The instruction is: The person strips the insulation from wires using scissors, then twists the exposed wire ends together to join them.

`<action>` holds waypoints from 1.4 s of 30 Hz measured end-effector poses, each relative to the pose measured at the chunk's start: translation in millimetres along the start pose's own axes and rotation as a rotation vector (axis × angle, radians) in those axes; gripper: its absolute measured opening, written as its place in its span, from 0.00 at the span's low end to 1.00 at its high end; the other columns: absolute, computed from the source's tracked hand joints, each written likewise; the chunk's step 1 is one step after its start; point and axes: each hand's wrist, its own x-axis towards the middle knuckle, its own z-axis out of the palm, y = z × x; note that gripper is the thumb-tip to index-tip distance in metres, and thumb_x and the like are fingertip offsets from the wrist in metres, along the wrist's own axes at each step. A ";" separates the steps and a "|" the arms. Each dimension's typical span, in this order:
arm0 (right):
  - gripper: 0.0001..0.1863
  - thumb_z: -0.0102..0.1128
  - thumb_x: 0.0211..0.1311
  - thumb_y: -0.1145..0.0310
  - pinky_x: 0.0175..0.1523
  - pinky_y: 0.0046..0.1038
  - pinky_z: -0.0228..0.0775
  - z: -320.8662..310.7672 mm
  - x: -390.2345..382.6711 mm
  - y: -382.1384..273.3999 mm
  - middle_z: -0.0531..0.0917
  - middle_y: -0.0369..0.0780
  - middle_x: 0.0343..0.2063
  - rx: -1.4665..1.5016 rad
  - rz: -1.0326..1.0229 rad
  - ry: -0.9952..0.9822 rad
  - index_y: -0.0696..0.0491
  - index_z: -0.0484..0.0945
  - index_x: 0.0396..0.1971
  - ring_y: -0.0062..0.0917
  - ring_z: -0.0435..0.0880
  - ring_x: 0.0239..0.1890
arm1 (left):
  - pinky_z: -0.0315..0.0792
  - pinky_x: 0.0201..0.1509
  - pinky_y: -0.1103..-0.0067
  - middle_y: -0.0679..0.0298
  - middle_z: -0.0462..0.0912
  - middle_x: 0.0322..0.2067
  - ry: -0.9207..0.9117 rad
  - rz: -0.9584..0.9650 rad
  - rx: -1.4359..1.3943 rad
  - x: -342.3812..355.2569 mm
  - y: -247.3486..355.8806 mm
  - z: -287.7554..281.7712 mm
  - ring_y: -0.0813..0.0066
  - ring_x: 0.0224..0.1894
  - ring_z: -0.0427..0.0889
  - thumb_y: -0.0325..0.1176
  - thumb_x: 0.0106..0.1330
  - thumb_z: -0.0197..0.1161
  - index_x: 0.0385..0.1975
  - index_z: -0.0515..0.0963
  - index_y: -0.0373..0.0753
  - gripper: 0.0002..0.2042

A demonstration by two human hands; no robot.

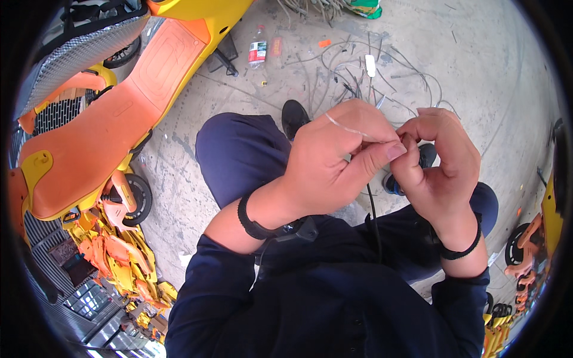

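Observation:
My left hand (334,164) and my right hand (441,161) meet in front of me, fingertips almost touching. Both are closed in a pinch with thumb against forefinger. Across the back of the left fingers runs a thin, clear, shiny strip (349,129), leading into that hand's pinch. Whatever the right fingertips grip is too small and too covered to make out. A black cable (373,218) hangs below the hands and runs down toward my lap; its upper end is hidden behind them.
Loose grey cables (358,83) lie tangled on the concrete floor ahead, with a white piece (370,65) among them. A plastic bottle (258,49) is beyond my left knee. An orange and yellow scooter body (125,113) rises on the left; stacked yellow parts (122,262) lie behind it.

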 end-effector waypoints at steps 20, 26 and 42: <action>0.10 0.53 0.65 0.67 0.31 0.17 0.70 -22.2 8.1 12.3 0.79 0.34 0.27 1.085 0.843 -0.369 0.59 0.76 0.32 0.13 0.72 0.22 | 0.66 0.16 0.84 0.58 0.72 0.29 0.377 -0.248 -0.423 6.8 4.1 -8.7 0.77 0.18 0.70 0.36 0.73 0.43 0.34 0.68 0.35 0.11; 0.12 0.49 0.66 0.65 0.26 0.20 0.65 -31.5 10.1 31.2 0.71 0.33 0.18 1.286 0.712 -0.337 0.58 0.71 0.27 0.17 0.67 0.18 | 0.63 0.17 0.85 0.63 0.73 0.29 0.574 -0.356 -0.655 12.0 -3.5 -46.3 0.79 0.21 0.69 0.40 0.73 0.40 0.33 0.70 0.37 0.14; 0.05 0.48 0.59 0.72 0.21 0.19 0.55 -63.1 19.0 39.6 0.62 0.30 0.14 1.571 0.468 -0.252 0.59 0.70 0.30 0.14 0.58 0.17 | 0.60 0.25 0.84 0.69 0.71 0.25 0.673 -0.310 -0.527 -3.1 -8.4 -159.4 0.81 0.22 0.65 0.39 0.71 0.48 0.32 0.72 0.41 0.10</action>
